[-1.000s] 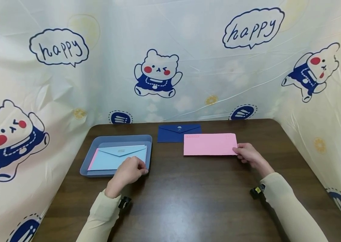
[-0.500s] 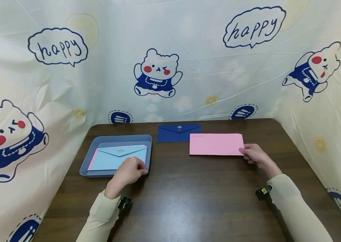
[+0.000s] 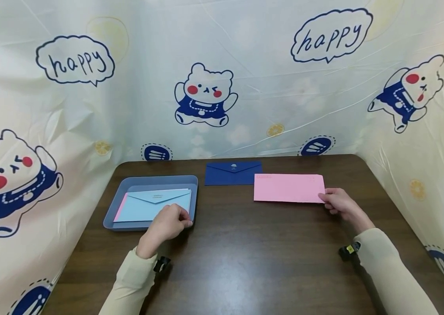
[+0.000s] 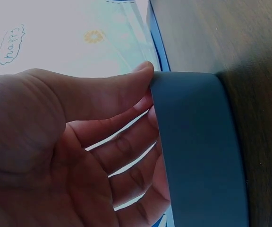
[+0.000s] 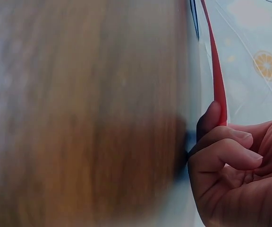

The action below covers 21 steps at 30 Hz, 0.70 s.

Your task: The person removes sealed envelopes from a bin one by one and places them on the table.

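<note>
At the table's left, a blue-grey tray (image 3: 159, 180) holds a light blue envelope (image 3: 147, 208), with the edge of a pink one (image 3: 121, 211) showing beneath it. My left hand (image 3: 166, 225) grips the tray's front right corner. Its thumb lies over the rim in the left wrist view, above the tray's outer wall (image 4: 197, 146). My right hand (image 3: 341, 204) pinches the right end of a pink envelope (image 3: 288, 188). In the right wrist view this envelope (image 5: 217, 71) appears as a thin red strip between the fingers. Its left end overlaps a dark blue envelope (image 3: 227, 175) in the head view.
The brown wooden table (image 3: 241, 262) ends at the back against a pale printed curtain (image 3: 265, 100), which also runs along both sides. The dark blue envelope lies near the table's back edge, right of the tray.
My right hand has moved to the right with the pink envelope, uncovering more of the dark blue envelope. The left hand and the tray have stayed in place.
</note>
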Tool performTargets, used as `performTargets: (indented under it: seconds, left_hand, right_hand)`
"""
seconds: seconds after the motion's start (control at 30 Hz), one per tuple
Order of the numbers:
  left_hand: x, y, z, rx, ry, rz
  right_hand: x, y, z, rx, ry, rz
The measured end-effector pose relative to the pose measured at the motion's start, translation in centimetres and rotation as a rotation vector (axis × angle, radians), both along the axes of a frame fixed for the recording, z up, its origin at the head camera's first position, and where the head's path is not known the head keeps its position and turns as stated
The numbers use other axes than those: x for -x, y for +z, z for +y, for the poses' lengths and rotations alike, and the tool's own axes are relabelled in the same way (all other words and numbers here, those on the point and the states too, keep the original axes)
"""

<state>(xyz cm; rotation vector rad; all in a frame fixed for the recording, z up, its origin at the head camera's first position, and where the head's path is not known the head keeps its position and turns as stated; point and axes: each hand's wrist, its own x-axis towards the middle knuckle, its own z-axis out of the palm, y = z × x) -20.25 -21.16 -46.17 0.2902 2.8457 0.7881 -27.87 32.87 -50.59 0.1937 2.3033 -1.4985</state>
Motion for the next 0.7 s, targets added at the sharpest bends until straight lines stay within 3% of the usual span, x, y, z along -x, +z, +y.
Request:
performTargets:
  seconds: [0.7]
  left_hand:
    - [0.0, -0.3, -0.1, -0.002, 0.007, -0.003]
  right_hand:
    - [-1.0, 0.3, 2.1, -0.002, -0.011, -0.002]
